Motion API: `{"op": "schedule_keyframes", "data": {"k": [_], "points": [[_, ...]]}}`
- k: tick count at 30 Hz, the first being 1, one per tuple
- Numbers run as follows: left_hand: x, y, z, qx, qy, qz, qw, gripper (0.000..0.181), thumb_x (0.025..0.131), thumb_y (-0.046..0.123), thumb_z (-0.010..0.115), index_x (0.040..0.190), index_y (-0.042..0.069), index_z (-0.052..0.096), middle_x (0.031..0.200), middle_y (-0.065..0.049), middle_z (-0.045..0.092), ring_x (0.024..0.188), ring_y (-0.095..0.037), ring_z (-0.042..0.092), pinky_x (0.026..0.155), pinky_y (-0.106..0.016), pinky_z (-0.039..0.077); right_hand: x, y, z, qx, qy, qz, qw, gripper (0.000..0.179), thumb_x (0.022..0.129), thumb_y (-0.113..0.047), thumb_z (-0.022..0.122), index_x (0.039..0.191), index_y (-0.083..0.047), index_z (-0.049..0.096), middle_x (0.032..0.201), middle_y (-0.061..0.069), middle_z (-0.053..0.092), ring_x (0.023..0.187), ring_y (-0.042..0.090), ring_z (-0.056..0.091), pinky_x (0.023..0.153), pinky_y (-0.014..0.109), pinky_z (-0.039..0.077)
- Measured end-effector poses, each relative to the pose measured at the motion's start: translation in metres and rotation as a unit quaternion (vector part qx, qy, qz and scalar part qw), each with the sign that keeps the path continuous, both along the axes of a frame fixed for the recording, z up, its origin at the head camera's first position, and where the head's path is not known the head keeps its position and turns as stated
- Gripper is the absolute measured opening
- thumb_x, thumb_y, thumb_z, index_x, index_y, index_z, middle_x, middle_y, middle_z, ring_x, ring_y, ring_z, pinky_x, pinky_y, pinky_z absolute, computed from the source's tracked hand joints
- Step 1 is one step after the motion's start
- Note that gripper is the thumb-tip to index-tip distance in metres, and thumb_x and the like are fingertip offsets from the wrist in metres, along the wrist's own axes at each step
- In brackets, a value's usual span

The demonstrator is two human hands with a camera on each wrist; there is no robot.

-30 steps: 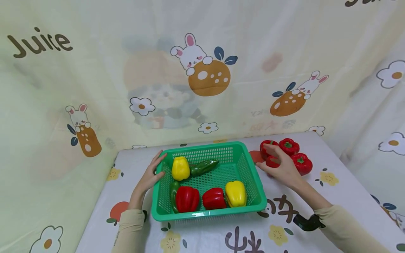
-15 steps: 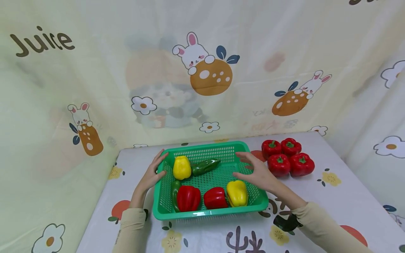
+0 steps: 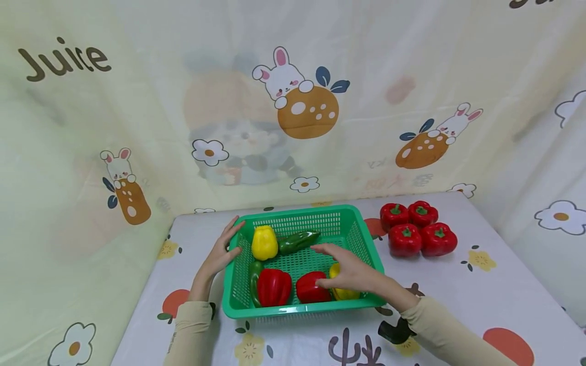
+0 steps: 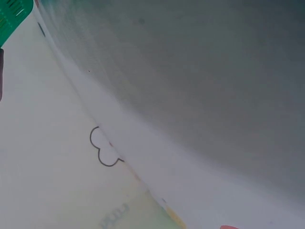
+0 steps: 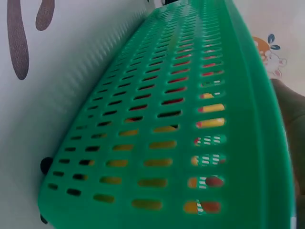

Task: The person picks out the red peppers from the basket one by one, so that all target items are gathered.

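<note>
A green plastic basket [image 3: 302, 308] stands on the table. My left hand [image 3: 218, 258] rests at its left rim, thumb and fingers extended and apart. My right hand [image 3: 350, 272] hovers inside the basket's right half with spread fingers, its thumb overlapping a red bell pepper [image 3: 308, 288]. Beneath that hand a yellow bell pepper [image 3: 346, 295] is partly hidden. Another red bell pepper [image 3: 274, 287] lies at the front left beside a long green pepper [image 3: 254, 284]. Farther back are a yellow bell pepper [image 3: 264, 244] and a second long green pepper [image 3: 298, 242]. In the right wrist view, the basket's slotted wall [image 5: 157, 114] covers most of the hand.
Several red bell peppers [image 3: 405, 240] stand grouped on the table to the right of the basket. A printed cloth [image 3: 458, 290] covers the table. Behind it hangs a printed curtain [image 3: 229, 101].
My right hand has come from the red bell peppers at the right, leftward and toward me, over the basket's front right. My left hand has stayed at the left rim.
</note>
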State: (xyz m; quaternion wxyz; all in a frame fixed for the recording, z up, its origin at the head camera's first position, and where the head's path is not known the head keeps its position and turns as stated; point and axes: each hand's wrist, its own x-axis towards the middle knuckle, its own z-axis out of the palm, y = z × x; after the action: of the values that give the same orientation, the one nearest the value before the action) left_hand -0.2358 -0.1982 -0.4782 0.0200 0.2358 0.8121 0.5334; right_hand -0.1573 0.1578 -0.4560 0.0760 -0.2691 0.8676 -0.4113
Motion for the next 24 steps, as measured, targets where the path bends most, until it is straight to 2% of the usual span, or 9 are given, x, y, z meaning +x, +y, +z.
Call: {"op": "schedule_keyframes", "data": {"k": [4, 9, 15, 24], "points": [[0.000, 0.000, -0.001, -0.001, 0.000, 0.000, 1.0000, 0.069, 0.082, -0.005, 0.053, 0.148, -0.010, 0.033, 0.160, -0.028, 0.010, 0.139, -0.053, 0.024, 0.098, -0.065, 0.034, -0.001, -0.005, -0.004, 0.021, -0.023, 0.031, 0.9990, 0.077, 0.080, -0.029, 0.080, 0.145, -0.005, 0.045, 0.138, 0.013, 0.055, 0.127, 0.035, 0.048, 0.099, 0.058, 0.042], [-0.001, -0.001, -0.002, 0.001, 0.001, -0.002, 1.0000, 0.068, 0.083, -0.004, 0.054, 0.148, -0.010, 0.034, 0.160, -0.028, 0.010, 0.141, -0.052, 0.020, 0.100, -0.067, 0.032, -0.003, -0.007, -0.006, 0.057, -0.053, 0.049, 0.9958, 0.079, 0.078, -0.029, 0.083, 0.144, -0.008, 0.046, 0.137, 0.013, 0.056, 0.127, 0.037, 0.048, 0.098, 0.059, 0.042], [-0.002, -0.002, -0.001, 0.002, 0.003, -0.005, 1.0000, 0.068, 0.083, -0.004, 0.054, 0.148, -0.010, 0.033, 0.161, -0.027, 0.010, 0.141, -0.051, 0.020, 0.100, -0.066, 0.032, -0.005, -0.004, -0.009, 0.119, -0.029, 0.064, 0.9904, 0.079, 0.076, -0.033, 0.084, 0.143, -0.011, 0.049, 0.133, 0.012, 0.060, 0.123, 0.032, 0.050, 0.101, 0.060, 0.037], [-0.001, -0.001, 0.002, -0.003, 0.003, -0.004, 1.0000, 0.067, 0.084, -0.006, 0.053, 0.148, -0.009, 0.033, 0.161, -0.025, 0.010, 0.142, -0.051, 0.020, 0.099, -0.066, 0.033, -0.006, -0.004, -0.012, 0.173, 0.004, 0.062, 0.9830, 0.080, 0.071, -0.028, 0.088, 0.141, -0.014, 0.051, 0.122, 0.003, 0.065, 0.116, 0.027, 0.053, 0.103, 0.057, 0.035]]}}
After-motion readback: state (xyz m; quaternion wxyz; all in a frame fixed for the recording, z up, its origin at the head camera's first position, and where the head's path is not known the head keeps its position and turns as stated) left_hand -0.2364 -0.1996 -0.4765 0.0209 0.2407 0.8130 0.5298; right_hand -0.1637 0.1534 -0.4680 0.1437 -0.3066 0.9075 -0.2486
